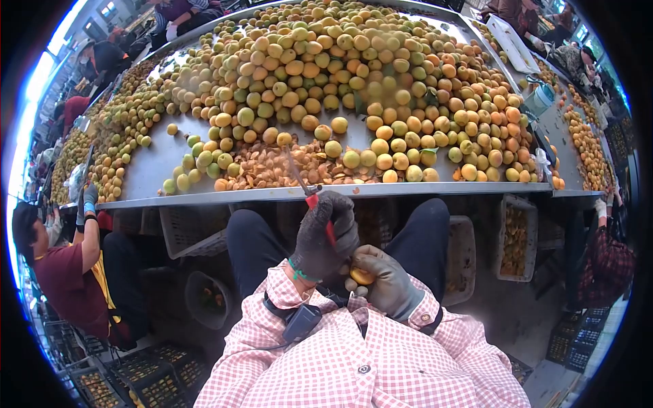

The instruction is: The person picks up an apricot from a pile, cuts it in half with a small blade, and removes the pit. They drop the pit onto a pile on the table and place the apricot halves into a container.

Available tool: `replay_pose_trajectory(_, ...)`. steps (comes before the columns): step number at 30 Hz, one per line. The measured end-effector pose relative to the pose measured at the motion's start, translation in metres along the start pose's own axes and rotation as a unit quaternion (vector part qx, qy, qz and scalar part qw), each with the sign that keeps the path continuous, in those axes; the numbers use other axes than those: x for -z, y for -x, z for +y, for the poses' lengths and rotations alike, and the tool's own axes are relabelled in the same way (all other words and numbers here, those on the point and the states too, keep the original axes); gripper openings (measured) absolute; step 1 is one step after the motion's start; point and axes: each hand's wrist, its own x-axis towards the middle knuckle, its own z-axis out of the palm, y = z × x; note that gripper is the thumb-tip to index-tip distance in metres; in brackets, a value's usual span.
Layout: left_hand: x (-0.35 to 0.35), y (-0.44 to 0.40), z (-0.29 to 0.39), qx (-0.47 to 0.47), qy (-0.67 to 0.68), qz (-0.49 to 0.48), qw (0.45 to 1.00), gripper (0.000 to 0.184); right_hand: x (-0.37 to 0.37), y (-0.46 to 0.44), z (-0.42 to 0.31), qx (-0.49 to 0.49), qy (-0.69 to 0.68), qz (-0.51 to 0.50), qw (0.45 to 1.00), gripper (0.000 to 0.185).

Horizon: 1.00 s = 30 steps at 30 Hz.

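In the head view my left hand (328,231), in a dark grey glove, is closed around a red-handled tool (312,200). Its thin metal blade points up towards the table edge; it looks like pruning snips. Close beside it, my right hand (391,282), in a grey glove, holds a yellow apricot (362,275) between thumb and fingers, low over my lap. Both hands are in front of the metal table (153,163), which carries a big heap of apricots (306,64). Near its front edge lies a pile of brownish-orange pits (279,166).
Crates stand under the table: a white one (194,231), another (459,258) and one holding fruit (515,238). A bucket (207,299) is at lower left. Co-workers sit left (75,272) and right (605,258). A light-blue cup (539,100) stands at the table's right side.
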Motion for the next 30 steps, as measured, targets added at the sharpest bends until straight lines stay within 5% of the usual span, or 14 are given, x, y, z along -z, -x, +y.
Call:
replay_pose_trajectory(2,-0.022,-0.007,-0.009,-0.134,-0.106,0.145,0.975,0.036,-0.004,-0.001,0.0,0.079,0.101,0.04,0.991,0.021)
replay_pose_trajectory(8,-0.013,-0.007,0.016,-0.114,-0.093,0.069,0.987,0.034,-0.008,0.002,-0.002,0.069,0.052,0.039,0.996,0.028)
replay_pose_trajectory(12,-0.003,-0.005,0.005,-0.122,-0.114,0.129,0.978,0.031,-0.01,0.002,-0.004,0.03,-0.009,0.019,0.999,0.025)
replay_pose_trajectory(17,0.009,-0.002,0.008,0.011,-0.021,-0.028,0.999,0.033,-0.001,0.0,0.003,-0.005,-0.04,-0.056,0.998,0.028)
replay_pose_trajectory(20,-0.019,-0.006,-0.003,-0.102,-0.114,0.104,0.983,0.035,-0.009,-0.003,0.002,0.057,0.076,0.079,0.992,0.022)
replay_pose_trajectory(23,-0.02,-0.01,0.003,-0.125,-0.082,0.144,0.978,0.037,-0.016,-0.001,-0.003,0.102,0.138,0.112,0.979,0.025)
replay_pose_trajectory(30,-0.002,-0.005,0.004,-0.113,-0.13,0.079,0.982,0.034,-0.013,0.003,-0.001,0.058,0.078,0.024,0.995,0.035)
